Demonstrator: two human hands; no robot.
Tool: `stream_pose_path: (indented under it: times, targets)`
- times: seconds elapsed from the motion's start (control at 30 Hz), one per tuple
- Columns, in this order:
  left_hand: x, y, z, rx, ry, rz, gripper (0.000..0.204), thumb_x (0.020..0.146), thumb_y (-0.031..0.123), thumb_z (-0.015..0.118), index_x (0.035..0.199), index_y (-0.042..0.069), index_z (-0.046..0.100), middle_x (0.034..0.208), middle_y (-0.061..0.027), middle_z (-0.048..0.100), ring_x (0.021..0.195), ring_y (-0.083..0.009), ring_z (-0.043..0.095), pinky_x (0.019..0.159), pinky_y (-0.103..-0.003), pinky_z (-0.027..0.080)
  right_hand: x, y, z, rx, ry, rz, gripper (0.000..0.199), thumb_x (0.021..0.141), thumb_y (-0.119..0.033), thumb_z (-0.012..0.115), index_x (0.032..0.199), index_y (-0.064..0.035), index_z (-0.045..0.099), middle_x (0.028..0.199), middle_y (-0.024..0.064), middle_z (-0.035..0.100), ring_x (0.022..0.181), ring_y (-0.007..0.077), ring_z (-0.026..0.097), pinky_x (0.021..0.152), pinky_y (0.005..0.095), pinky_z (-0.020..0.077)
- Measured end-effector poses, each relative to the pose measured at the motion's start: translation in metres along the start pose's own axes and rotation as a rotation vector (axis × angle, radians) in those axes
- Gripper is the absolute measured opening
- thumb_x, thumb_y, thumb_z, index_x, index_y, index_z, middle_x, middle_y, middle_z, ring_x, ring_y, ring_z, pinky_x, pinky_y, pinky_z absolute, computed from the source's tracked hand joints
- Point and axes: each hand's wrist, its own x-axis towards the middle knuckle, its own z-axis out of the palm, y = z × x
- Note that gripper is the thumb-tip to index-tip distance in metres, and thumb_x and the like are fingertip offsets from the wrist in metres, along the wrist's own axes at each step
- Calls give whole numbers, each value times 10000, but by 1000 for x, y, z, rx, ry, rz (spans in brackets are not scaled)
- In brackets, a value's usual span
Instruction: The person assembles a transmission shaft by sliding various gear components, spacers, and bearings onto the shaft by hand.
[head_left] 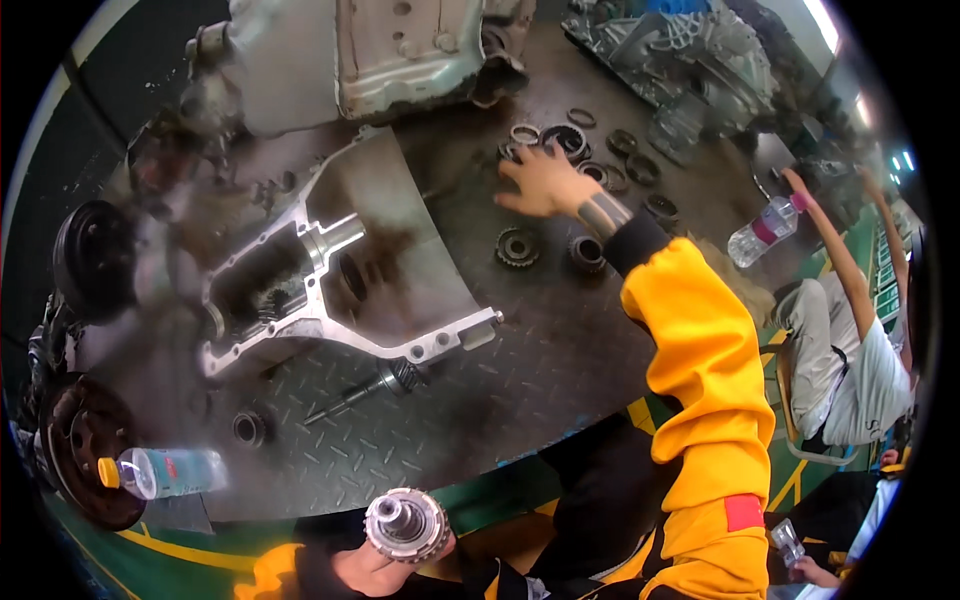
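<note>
My left hand (362, 573), low in the view near the table's front edge, is wrapped round a gear shaft (408, 527) held with its splined end up. Out over the table, my right hand (545, 186) has its fingers spread beside a cluster of metal rings and gears. A dark toothed ring (566, 140) lies just past its fingertips; I cannot tell whether they touch a part. Nearer to me than that hand are a loose gear (517, 247) and another gear (587, 254). Further right lies a bearing-like ring (642, 169).
An open metal housing (318, 290) covers the table's middle left, with a pinion shaft (370, 390) and a small gear (249, 429) nearer. Bottles stand out: one yellow-capped (170, 473), one pink-labelled (762, 232). Large castings (400, 60) line the back. People (860, 370) sit at right.
</note>
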Motion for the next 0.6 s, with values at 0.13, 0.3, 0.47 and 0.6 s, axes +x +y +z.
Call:
stream_pose_path:
  times: [0.13,0.3,0.47,0.6]
  targets:
    - [20,18,14,-108,-102,139,184,941,-34,422,1116,25,433,894,-32,453,796,-133,414,715,-281,368,-58,4,-27,135,-185,-109,419,887,-421,556,1205,-150,594,1213,154,532,1209,341,482,1031,571,332]
    - [24,6,20,-124,-153,181,128,988,75,433,1110,37,437,917,-26,453,822,-123,410,733,-275,369,-70,44,-53,639,-299,-346,335,872,-192,543,1168,-97,666,1103,141,691,1005,242,658,875,348,502]
    - [22,6,23,-97,-141,157,122,981,66,436,1099,34,449,924,-28,462,824,-121,420,730,-272,374,-38,59,-32,318,95,31,394,875,-250,569,1233,-92,614,1181,112,640,1138,262,579,954,392,452]
    - [30,17,27,-49,-70,134,243,1002,295,494,1024,56,459,888,-55,469,816,-178,451,774,-339,402,-37,63,16,22,69,185,489,865,-355,608,1299,-139,552,1312,89,558,1290,255,454,1063,465,344]
